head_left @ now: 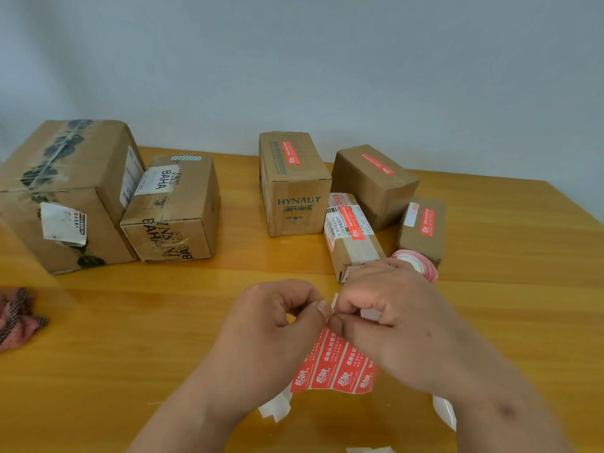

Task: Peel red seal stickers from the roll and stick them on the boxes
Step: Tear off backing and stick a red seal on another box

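Nearest the camera, 2 bare hands meet above a wooden table. The left hand and right hand both pinch the top edge of a strip of red seal stickers, which hangs below the fingers; white backing paper trails beneath. Judging by this, a sticker is being peeled; next it must come free cleanly and go onto a box. Behind the right hand lies the sticker roll. Farther back, 4 sealed boxes already carry red stickers; 2 unsealed boxes stand left, bearing none.
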Demonstrator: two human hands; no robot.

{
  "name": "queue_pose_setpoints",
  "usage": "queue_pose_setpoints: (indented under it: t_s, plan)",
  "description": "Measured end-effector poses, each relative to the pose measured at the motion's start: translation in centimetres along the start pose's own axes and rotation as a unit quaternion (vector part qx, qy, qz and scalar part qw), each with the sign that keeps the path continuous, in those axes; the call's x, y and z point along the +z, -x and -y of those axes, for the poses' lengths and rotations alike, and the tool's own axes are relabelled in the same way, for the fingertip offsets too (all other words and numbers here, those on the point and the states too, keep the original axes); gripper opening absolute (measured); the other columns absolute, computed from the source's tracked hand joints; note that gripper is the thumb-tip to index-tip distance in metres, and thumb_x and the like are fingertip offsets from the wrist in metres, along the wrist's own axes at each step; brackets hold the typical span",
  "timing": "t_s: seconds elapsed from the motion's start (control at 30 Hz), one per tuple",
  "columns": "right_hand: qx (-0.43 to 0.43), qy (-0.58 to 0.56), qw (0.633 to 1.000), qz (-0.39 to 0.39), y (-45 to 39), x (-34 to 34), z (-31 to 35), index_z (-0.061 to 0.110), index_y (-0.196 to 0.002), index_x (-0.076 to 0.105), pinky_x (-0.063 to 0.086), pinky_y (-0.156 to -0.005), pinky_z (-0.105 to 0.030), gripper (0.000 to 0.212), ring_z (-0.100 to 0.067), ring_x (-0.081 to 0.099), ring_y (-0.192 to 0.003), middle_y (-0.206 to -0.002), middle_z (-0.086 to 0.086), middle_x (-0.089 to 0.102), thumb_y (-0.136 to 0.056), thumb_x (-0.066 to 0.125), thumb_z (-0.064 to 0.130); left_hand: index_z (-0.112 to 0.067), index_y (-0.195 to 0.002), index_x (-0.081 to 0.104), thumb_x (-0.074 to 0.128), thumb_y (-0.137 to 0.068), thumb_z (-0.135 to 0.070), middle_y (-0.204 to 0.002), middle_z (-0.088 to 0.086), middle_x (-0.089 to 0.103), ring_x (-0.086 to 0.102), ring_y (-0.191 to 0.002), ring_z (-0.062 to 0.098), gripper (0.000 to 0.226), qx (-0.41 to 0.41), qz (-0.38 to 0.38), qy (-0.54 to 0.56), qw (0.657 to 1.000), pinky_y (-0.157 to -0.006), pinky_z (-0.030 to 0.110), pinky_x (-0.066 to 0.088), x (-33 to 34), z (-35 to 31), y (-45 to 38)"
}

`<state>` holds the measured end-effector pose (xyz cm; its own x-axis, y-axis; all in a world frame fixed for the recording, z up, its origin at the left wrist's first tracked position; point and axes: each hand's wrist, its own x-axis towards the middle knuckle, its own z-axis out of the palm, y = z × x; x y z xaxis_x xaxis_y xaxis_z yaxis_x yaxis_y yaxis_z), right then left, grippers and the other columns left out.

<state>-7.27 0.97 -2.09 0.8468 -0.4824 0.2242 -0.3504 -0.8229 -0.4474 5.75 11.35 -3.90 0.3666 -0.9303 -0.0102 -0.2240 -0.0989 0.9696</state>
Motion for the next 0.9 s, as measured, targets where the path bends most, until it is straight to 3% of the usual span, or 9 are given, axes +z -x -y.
queue_pose_setpoints:
  t_s: [0.07, 0.17, 0.37, 0.5, 0.63, 0.77, 0.9]
  plan:
    - [0.006, -0.008, 1.000, -0.010, 0.1, 0.1, 0.1, 0.027, -0.057, 0.048, 0.041, -0.085, -0.034, 0.028, -0.002, 0.054, -0.068, -0.059, 0.018, 0.050, -0.079, 0.061, 0.040, -0.018, -0.065, 0.063, 0.058, -0.090, -0.034, -0.064, -0.002, 0.069, 0.069, -0.062, 0.008, 0.030, 0.001, -0.002, -0.004, 1.000, -0.051, 0.014, 0.048, -0.1, 0.1, -0.1]
    - [0.047, -0.029, 0.998, -0.002, 0.3, -0.1, 0.4, 0.030, -0.062, 0.056, 0.039, -0.083, -0.023, 0.029, 0.002, 0.057, -0.077, -0.067, 0.022, 0.057, -0.080, 0.062, 0.051, -0.014, -0.071, 0.064, 0.056, -0.083, -0.047, -0.068, -0.001, 0.071, 0.070, -0.064, 0.009, 0.036, -0.008, 0.007, -0.001, 1.000, -0.054, 0.016, 0.050, -0.4, 0.0, -0.2]
    - [0.094, -0.039, 0.994, 0.028, 0.4, -1.1, 1.1, 0.027, -0.070, 0.064, 0.037, -0.069, -0.009, 0.023, 0.003, 0.058, -0.086, -0.075, 0.015, 0.064, -0.074, 0.069, 0.049, -0.016, -0.072, 0.063, 0.050, -0.075, -0.056, -0.066, -0.001, 0.071, 0.066, -0.058, 0.007, 0.042, -0.018, 0.014, -0.022, 0.999, -0.051, 0.012, 0.045, -0.7, -0.1, -0.2]
    - [0.099, -0.030, 0.994, 0.035, 0.4, -1.1, 1.2, 0.028, -0.068, 0.061, 0.036, -0.069, -0.010, 0.025, 0.001, 0.059, -0.081, -0.074, 0.012, 0.063, -0.076, 0.068, 0.051, -0.015, -0.073, 0.063, 0.050, -0.076, -0.056, -0.063, -0.002, 0.068, 0.062, -0.055, 0.005, 0.043, -0.023, 0.017, -0.015, 0.999, -0.052, 0.015, 0.043, -0.6, 0.2, -0.3]
    - [0.083, 0.001, 0.996, 0.015, 0.6, -0.8, 1.5, 0.029, -0.065, 0.056, 0.031, -0.072, -0.010, 0.029, 0.004, 0.051, -0.094, -0.071, 0.018, 0.059, -0.077, 0.065, 0.054, -0.014, -0.074, 0.064, 0.050, -0.073, -0.058, -0.063, -0.001, 0.068, 0.061, -0.056, 0.005, 0.046, -0.041, 0.007, 0.017, 0.999, -0.054, 0.016, 0.044, -0.5, 0.3, -0.3]
    - [0.091, -0.043, 0.995, 0.004, 0.5, -1.0, 1.4, 0.028, -0.067, 0.059, 0.039, -0.073, -0.014, 0.025, 0.000, 0.058, -0.086, -0.084, 0.020, 0.062, -0.075, 0.070, 0.050, -0.010, -0.080, 0.066, 0.050, -0.076, -0.057, -0.070, 0.001, 0.072, 0.068, -0.063, 0.009, 0.049, -0.046, 0.010, 0.048, 0.998, -0.056, 0.012, 0.048, -0.7, 0.1, -0.1]
    - [0.097, -0.059, 0.994, 0.005, 0.5, -1.2, 1.2, 0.027, -0.066, 0.061, 0.041, -0.062, -0.011, 0.023, 0.000, 0.060, -0.079, -0.080, 0.022, 0.063, -0.072, 0.076, 0.043, -0.017, -0.083, 0.071, 0.061, -0.081, -0.046, -0.078, 0.001, 0.075, 0.072, -0.074, 0.013, 0.030, -0.042, 0.038, 0.072, 0.996, -0.065, 0.015, 0.053, -1.3, -0.3, 0.0]
